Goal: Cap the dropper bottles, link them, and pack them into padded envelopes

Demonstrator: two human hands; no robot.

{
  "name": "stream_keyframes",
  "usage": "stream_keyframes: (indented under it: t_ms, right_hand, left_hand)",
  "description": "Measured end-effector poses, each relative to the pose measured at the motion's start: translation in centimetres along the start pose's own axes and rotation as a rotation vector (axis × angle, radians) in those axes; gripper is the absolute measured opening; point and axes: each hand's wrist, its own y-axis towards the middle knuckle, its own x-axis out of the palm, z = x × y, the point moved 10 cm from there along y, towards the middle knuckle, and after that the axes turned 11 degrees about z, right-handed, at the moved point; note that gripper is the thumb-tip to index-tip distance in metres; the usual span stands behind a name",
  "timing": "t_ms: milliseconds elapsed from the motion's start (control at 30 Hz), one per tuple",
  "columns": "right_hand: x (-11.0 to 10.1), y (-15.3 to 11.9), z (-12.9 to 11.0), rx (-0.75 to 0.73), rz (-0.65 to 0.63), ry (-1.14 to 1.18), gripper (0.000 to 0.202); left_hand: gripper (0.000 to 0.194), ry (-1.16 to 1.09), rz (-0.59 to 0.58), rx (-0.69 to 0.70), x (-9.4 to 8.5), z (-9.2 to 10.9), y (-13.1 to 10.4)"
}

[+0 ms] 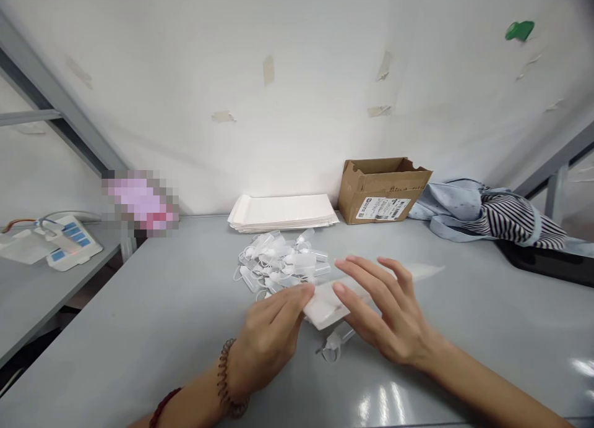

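My left hand [273, 329] pinches the near left corner of a white envelope [327, 307] between thumb and fingers. My right hand [385, 304] is over the envelope's right part with its fingers spread; whether they touch it I cannot tell. The envelope is tilted above the table, and its far right end is blurred. Just behind my left hand lies a pile of small clear plastic tubes [278, 261] with white caps and loops. One similar tube [334, 341] rests by itself below the envelope, between my hands.
A stack of white envelopes [283, 211] lies against the wall, beside an open cardboard box [385, 190]. Blue and striped cloth [501, 214] lies at the right on a black tray [547, 261]. On the left side table [88, 292] is a white device [74, 242] with wires.
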Motion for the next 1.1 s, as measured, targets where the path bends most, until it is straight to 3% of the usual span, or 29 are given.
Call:
stream_keyframes:
  t_ms: [100,233,300,400,633,700,800,933,1100]
  right_hand:
    - [-0.6,0.0,-1.0,-0.040,0.059,-0.125,0.040]
    - [1.3,-0.8,-2.3,-0.123,-0.103,-0.220,0.043]
    - [2.0,-1.0,-2.0,-0.117,-0.148,-0.238,0.044]
    - [1.7,-0.6,-1.3,-0.066,-0.102,-0.219,0.053]
    - [0.5,0.2,-1.4,-0.089,-0.041,0.013,0.030]
    - [0.4,0.1,0.1,-0.080,-0.048,-0.030,0.029]
    - [1.0,-0.7,4.0,-0.029,-0.124,-0.178,0.036]
    - [5.0,-4.4,9.2,0.055,-0.419,-0.213,0.056]
    - [10.0,-8.9,12.0,0.251,-0.623,-0.042,0.054]
  left_hand:
    - [0.023,-0.160,-0.038,-0.323,0.3,-1.8,0.1]
    - [0.018,-0.350,-0.115,-0.663,1.4,-3.7,-0.6]
    - [0.024,-0.415,-0.147,-0.717,1.9,-3.9,-0.8]
    - [0.031,-0.492,-0.242,-0.728,2.9,-3.7,-1.1]
    - [0.028,-0.618,-0.352,-0.882,4.2,-3.6,-2.3]
    - [0.021,-0.697,-0.348,-1.002,4.5,-3.9,-2.8]
    - [0.033,-0.763,-0.302,-1.158,4.4,-4.7,-3.4]
    - [0.038,-0.704,-0.230,-1.216,3.7,-6.1,-3.5]
    - [0.038,-0.668,-0.200,-1.229,3.5,-6.8,-3.5]
